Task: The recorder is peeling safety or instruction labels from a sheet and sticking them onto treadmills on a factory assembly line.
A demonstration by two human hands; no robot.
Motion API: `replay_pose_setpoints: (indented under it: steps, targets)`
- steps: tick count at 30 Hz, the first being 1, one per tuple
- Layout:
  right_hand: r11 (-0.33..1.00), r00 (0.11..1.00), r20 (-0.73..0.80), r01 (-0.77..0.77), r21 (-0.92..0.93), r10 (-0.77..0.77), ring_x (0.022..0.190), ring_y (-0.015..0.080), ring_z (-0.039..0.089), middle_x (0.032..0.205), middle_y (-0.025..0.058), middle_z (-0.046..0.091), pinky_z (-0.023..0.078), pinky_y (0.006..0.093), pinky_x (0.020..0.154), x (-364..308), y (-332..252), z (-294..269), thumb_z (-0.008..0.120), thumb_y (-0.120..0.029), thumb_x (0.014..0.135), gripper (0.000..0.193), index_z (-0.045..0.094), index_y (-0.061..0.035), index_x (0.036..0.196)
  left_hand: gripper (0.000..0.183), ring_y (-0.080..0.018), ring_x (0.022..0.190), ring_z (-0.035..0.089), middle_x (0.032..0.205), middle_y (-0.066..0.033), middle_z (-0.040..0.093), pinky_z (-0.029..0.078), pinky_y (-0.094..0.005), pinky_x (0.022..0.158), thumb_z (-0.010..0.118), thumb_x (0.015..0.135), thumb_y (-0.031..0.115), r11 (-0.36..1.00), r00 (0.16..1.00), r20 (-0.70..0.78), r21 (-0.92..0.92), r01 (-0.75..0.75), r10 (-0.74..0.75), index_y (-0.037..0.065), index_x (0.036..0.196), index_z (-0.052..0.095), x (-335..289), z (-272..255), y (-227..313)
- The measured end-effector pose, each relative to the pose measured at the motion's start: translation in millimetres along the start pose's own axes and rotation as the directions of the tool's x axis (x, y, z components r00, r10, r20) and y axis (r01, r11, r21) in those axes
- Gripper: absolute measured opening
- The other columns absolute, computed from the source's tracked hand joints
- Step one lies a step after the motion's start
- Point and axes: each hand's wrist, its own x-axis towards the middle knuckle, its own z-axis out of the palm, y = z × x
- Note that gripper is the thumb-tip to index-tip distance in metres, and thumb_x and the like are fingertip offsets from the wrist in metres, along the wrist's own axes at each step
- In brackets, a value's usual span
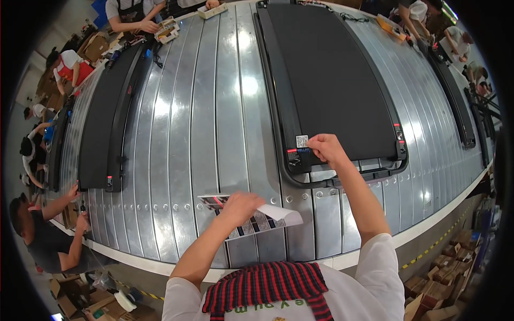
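Observation:
My right hand (327, 150) pinches a small square white sticker (302, 141) printed with a black-and-white code. It is over the near left corner of a black treadmill (334, 80); whether the sticker touches the surface I cannot tell. Black labels with red stripes (294, 156) sit at that corner, and similar ones (399, 135) at the near right corner. My left hand (242, 208), slightly blurred, is closed on sheets of stickers (251, 227) above the metal slats. One white sheet (284, 215) curls up at its right end.
The slatted metal conveyor (225, 134) carries further treadmills on the left (104, 117) and right (452, 101). A co-worker (48, 241) handles the left one's near end. Others stand across the far edge near parts trays (167, 31). Cardboard boxes (441, 273) lie at lower right.

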Motion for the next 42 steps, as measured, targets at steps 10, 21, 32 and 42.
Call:
replay_pose_setpoints:
  steps: [10, 21, 32, 42]
  targets:
    - [0.988, 0.985, 0.089, -0.149, 0.037, 0.145, 0.038, 0.0044, 0.033, 0.051, -0.0004, 0.044, 0.021, 0.0195, 0.033, 52.4, 9.2, 9.7, 0.061, -0.010, 0.074, 0.009, 0.058, -0.0008, 0.074, 0.005, -0.0293, 0.073, 0.056, 0.075, -0.0093, 0.054, 0.044, -0.0387, 0.059, 0.048, 0.070, 0.005, 0.995, 0.995, -0.031, 0.038, -0.089, 0.090, 0.006, 0.075, 0.050, 68.4, -19.1, -7.6]
    - [0.980, 0.979, 0.061, -0.193, -0.055, 0.196, 0.038, 0.0044, 0.033, 0.050, -0.0010, 0.045, 0.021, 0.0199, 0.033, 51.9, 2.6, 18.7, 0.063, -0.011, 0.073, 0.009, 0.059, -0.0028, 0.073, 0.010, -0.0262, 0.072, 0.055, 0.076, -0.0044, 0.054, 0.042, -0.0378, 0.057, 0.052, 0.067, 0.003, 0.989, 0.984, -0.100, 0.005, -0.149, 0.149, 0.008, 0.076, 0.052, 87.8, -16.8, -12.6]
    - [0.990, 0.991, 0.006, -0.133, -0.046, 0.134, 0.039, 0.0058, 0.035, 0.050, 0.0012, 0.046, 0.021, 0.0213, 0.034, 49.9, 5.9, 21.7, 0.061, -0.009, 0.071, 0.008, 0.059, -0.0012, 0.072, 0.006, -0.0253, 0.068, 0.054, 0.072, -0.0074, 0.049, 0.042, -0.0362, 0.057, 0.051, 0.066, 0.003, 0.980, 0.971, -0.137, 0.025, -0.196, 0.198, 0.006, 0.070, 0.048, 95.4, -21.1, -16.6]
    - [0.994, 0.995, -0.016, -0.099, -0.038, 0.098, 0.039, 0.0062, 0.037, 0.051, 0.0021, 0.048, 0.023, 0.0212, 0.034, 49.2, 10.0, 23.8, 0.060, -0.009, 0.072, 0.008, 0.059, -0.0008, 0.072, 0.004, -0.0245, 0.067, 0.053, 0.077, -0.0072, 0.047, 0.043, -0.0362, 0.055, 0.050, 0.066, 0.004, 0.974, 0.961, -0.161, 0.075, -0.213, 0.223, 0.005, 0.069, 0.047, 105.8, -23.9, -22.9]
